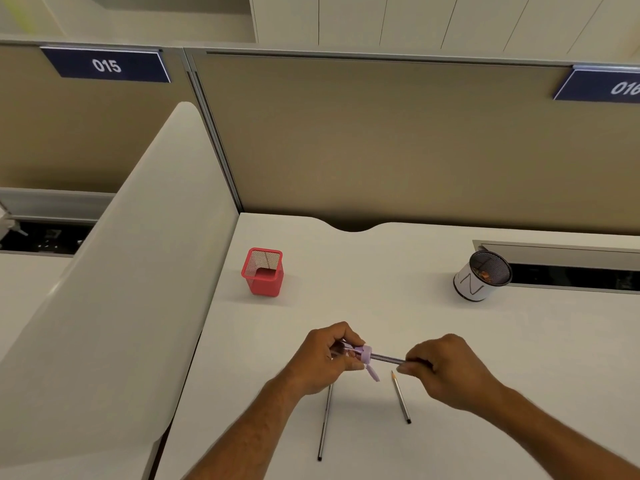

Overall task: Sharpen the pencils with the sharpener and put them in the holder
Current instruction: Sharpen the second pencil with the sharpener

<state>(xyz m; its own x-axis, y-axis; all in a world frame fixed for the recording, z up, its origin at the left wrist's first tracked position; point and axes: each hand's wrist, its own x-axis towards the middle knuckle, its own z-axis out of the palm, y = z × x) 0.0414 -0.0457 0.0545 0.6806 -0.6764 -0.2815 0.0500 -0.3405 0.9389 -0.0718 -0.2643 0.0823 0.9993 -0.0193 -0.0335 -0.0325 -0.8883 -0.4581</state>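
While the left hand (323, 358) pinches the lilac sharpener (365, 354), the right hand (438, 367) is closed round the back of a dark pencil (388, 358) whose tip sits inside it, both held just above the white desk (381, 271). A sideways lean on the pencil could snap the lead, I'd guess, or the small sharpener could twist out of those fingertips. Its flap (374, 374) hangs open below, so shavings may spill. Two more pencils lie near: one (401, 396) already pointed under the right hand, another (325, 422) partly hidden under the left wrist. A red mesh holder (263, 273) stands well beyond, a round black mesh cup (481, 277) far right.
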